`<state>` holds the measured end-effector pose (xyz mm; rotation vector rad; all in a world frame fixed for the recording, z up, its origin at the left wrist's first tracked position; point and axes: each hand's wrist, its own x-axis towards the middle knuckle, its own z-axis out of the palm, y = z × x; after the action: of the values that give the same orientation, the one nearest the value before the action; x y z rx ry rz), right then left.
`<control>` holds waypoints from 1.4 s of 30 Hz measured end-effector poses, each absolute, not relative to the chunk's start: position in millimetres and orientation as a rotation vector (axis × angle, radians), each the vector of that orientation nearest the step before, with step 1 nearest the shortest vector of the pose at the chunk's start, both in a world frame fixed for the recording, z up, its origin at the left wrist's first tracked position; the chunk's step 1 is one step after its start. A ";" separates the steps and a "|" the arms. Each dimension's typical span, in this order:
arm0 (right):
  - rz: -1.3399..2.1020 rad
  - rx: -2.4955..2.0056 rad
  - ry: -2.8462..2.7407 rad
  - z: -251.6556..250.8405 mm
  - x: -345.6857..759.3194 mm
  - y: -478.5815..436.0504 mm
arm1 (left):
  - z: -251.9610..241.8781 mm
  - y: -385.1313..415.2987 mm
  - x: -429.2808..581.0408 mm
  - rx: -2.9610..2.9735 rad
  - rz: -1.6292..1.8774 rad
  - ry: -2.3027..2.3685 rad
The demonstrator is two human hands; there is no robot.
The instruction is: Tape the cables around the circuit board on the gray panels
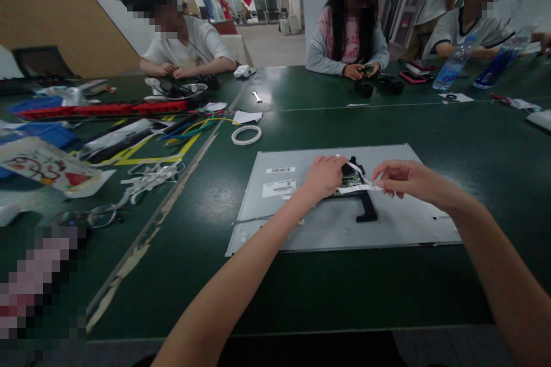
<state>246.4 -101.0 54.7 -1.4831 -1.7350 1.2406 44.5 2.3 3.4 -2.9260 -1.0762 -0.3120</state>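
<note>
A grey metal panel (327,223), the back of a flat screen, lies face down on the green table. Near its middle sits a small green circuit board (350,182) with black tape or bracket (365,206) running down from it. My left hand (323,176) rests on the board's left side with curled fingers, pressing it down. My right hand (402,178) pinches the end of a white tape strip (359,179) that stretches from the board toward the right. Two white labels (279,186) sit on the panel's left part.
A white tape roll (246,135) lies beyond the panel. Cables, red and blue tools and glasses (92,217) clutter the left side. Three other people sit at the far edge with black parts, phones and water bottles (454,63).
</note>
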 end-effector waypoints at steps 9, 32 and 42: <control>1.272 -1.487 -1.799 57.2 244.8 -103.9 | 15.7 -6.1 43.1 -2.940 -0.543 -1.075; 0.853 -1.469 -1.673 43.8 233.9 -95.4 | 94.1 -37.9 36.7 -3.943 -0.505 -1.025; 1.064 -1.303 -1.831 51.6 227.2 -102.7 | 67.8 -52.9 32.8 -3.883 -0.632 -1.457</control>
<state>227.2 -102.7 51.6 -1.3031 -1.8311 1.0639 32.8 -52.9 67.8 -3.8832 -1.4573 -0.6323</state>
